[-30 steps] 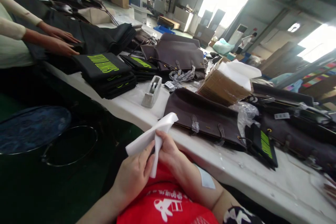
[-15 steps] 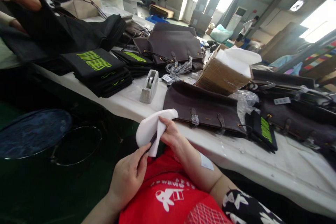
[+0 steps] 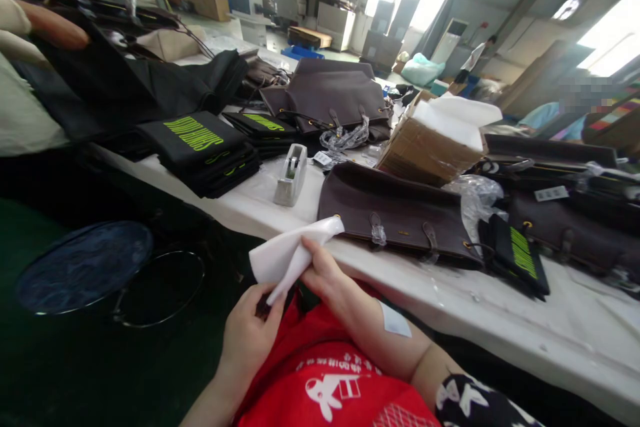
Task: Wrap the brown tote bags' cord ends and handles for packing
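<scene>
White sheet (image 3: 277, 259) | in fingers (image 3: 311, 247) | cardboard box (image 3: 413, 155): white sheets (image 3: 450, 121) sticking out

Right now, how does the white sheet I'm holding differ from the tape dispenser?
The white sheet is thin and folded over; the tape dispenser is chunky and rigid-looking. The sheet is held in your right hand, while the dispenser stands on the table. Both are pale.

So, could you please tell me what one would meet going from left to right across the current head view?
Blue stool → left hand → right hand → cardboard box → black bundle with green lettering, on the right.
</scene>
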`<state>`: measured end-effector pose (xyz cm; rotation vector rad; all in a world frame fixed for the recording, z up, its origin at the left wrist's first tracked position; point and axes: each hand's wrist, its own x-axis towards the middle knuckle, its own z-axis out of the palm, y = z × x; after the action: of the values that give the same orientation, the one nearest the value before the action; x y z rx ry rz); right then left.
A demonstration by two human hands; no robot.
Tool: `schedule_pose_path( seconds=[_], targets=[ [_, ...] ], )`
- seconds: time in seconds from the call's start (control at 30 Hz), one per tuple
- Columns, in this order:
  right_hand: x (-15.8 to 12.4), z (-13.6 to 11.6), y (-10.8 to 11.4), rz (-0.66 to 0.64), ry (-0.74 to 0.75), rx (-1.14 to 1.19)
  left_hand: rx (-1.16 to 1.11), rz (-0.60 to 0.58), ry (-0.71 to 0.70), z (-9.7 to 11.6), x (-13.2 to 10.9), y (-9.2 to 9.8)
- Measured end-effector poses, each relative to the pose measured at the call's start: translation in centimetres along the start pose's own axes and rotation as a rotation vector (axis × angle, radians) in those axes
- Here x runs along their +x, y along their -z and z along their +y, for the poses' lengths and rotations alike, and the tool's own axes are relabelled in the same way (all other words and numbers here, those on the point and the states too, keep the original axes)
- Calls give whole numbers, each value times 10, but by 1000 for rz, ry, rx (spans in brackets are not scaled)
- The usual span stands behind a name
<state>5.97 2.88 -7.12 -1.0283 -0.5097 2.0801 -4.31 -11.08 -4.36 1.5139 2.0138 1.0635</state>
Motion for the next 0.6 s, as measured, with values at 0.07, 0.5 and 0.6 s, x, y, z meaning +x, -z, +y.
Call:
schedule_pose_path(
  seconds=[0.07,0.5,0.6],
  targets=[
    [-13,3,-2,64,-82,113,-25,35,20,-2,3,-3],
    [-31,29,5,-12,-37,-264,155,191,-98,9,4,-8],
    [-29,35,6,6,-24,-287,94,337,-4,11,10,-6]
  ],
)
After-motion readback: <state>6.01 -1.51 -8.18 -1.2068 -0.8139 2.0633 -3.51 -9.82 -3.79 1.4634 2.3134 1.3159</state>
